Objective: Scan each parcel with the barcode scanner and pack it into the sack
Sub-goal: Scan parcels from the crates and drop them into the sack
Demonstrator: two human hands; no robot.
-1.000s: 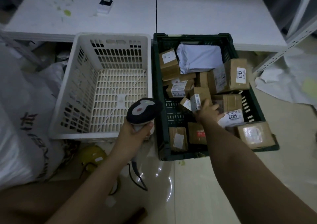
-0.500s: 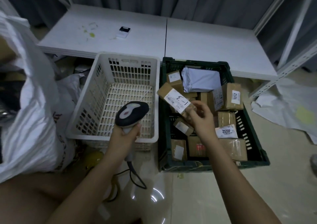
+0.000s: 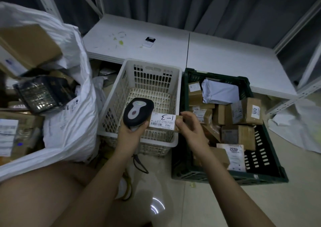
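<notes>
- The left hand (image 3: 129, 136) gripped the barcode scanner (image 3: 138, 112) by its handle, fingers curled round it; the scanner's head sat just beside the parcel's label, over the white basket (image 3: 119, 94)
- The right hand (image 3: 190, 131) pinched the small brown parcel (image 3: 165, 121) at its right end, thumb on top; the parcel was held level above the basket's near right corner; its white label faced up, marked "1-3" by hand, with a barcode along one edge
- The white sack (image 3: 69, 122) stood open to the left of the basket, holding several boxes
- The green crate (image 3: 267, 157) lay right of the basket, touching it; more parcels were heaped inside, one labelled "4032"
</notes>
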